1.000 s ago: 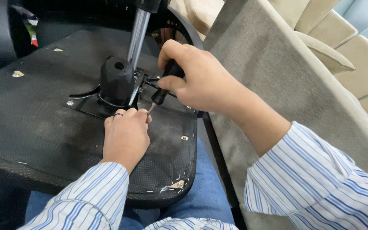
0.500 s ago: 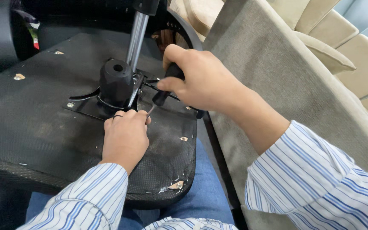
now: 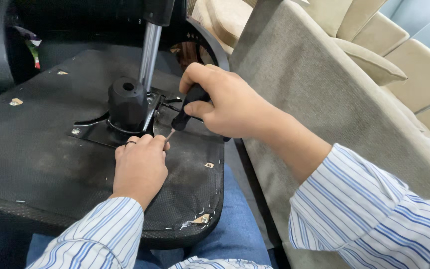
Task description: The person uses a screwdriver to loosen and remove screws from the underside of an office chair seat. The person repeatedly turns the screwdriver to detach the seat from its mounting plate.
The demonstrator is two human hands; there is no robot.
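Little has moved: the right hand [image 3: 225, 102] still grips the stiff screwdriver [image 3: 187, 108] by its handle; the left hand [image 3: 140, 167] pinches its tip.

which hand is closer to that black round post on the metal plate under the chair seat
Left. The left hand rests on the seat just below the black post, fingertips close to its base. The right hand holds a screwdriver off to the post's right, farther away.

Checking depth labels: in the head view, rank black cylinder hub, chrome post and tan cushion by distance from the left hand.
1. Black cylinder hub: just above the left hand, on the seat underside.
2. Chrome post: behind the hub, leaning upward.
3. Tan cushion: far upper right.
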